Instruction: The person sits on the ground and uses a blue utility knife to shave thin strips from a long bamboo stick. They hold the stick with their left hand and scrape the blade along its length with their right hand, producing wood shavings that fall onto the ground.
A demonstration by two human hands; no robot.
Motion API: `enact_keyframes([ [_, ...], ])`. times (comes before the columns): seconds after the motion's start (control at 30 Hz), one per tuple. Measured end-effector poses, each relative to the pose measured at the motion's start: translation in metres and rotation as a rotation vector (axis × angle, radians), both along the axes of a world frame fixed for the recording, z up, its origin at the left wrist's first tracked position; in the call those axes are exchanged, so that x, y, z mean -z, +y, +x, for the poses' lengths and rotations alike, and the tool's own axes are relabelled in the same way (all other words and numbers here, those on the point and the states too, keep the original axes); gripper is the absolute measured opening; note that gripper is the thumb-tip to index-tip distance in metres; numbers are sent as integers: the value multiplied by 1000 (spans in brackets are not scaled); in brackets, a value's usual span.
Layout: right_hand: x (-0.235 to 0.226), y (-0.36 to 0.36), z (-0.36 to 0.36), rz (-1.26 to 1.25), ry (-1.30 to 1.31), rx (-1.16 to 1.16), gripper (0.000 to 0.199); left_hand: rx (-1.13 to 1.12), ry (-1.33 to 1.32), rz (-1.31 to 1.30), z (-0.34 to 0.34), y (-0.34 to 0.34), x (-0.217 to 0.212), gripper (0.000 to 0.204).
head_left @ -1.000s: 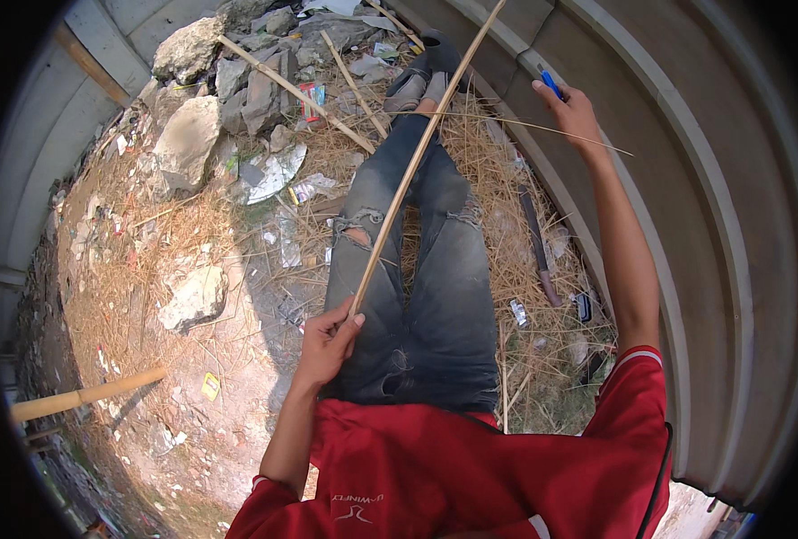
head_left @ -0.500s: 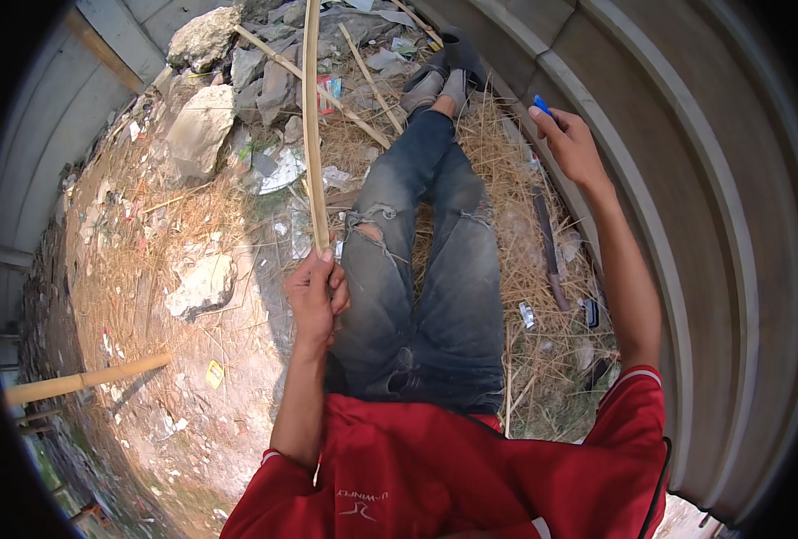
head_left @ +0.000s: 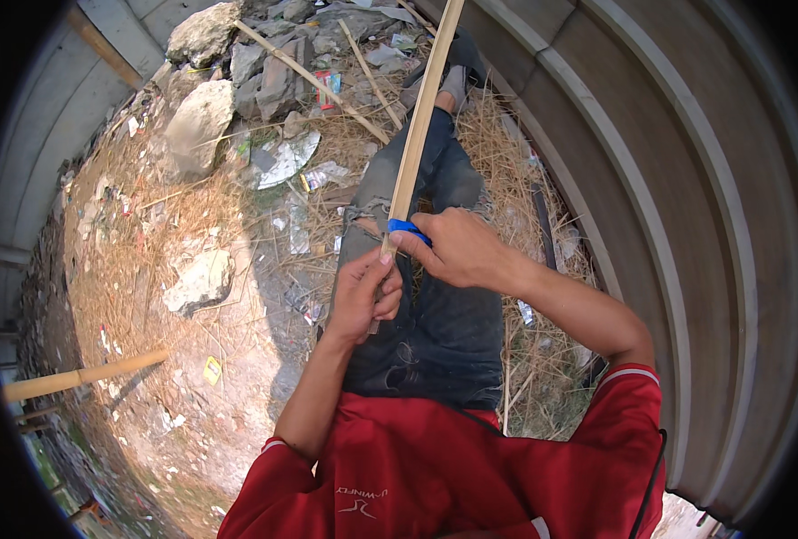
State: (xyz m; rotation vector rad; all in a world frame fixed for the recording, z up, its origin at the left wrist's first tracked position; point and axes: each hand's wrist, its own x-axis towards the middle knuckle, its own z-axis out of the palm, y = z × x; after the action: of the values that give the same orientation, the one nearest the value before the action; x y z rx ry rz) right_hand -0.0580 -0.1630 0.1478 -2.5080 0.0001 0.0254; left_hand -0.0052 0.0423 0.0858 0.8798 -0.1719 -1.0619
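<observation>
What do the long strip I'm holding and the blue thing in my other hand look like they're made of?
The long strip looks like split bamboo or pale wood: straw-coloured, matte, flat and lengthwise-grained, held near its lower end by the left hand. The blue thing in the right hand looks like smooth plastic, perhaps a tool's handle; most of it is hidden by the fingers, so that is uncertain.

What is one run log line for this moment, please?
left hand: grips bamboo strip low | right hand: presses blue tool on strip | strip: over lap, slanting away | ground: stones, straw
</observation>
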Motion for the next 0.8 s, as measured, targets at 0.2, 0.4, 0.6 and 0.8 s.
enact_keyframes([
  [0.2, -1, 7, -6, -113, 133, -16, 52, -34, 25, 85, -8, 5, -1, 24],
  [0.4, 15, -18, 15, -215, 41, 116, 59, 33, 7, 173, -8, 19, 8, 34],
  [0.6, 17, -66, 31, -109, 64, 230, 63, 75, 46, 160, -36, 35, 20, 35],
  [0.8, 22, -7, -10, -161, 129, -24, 58, 61, 29, 174, -28, 26, 19, 36],
])
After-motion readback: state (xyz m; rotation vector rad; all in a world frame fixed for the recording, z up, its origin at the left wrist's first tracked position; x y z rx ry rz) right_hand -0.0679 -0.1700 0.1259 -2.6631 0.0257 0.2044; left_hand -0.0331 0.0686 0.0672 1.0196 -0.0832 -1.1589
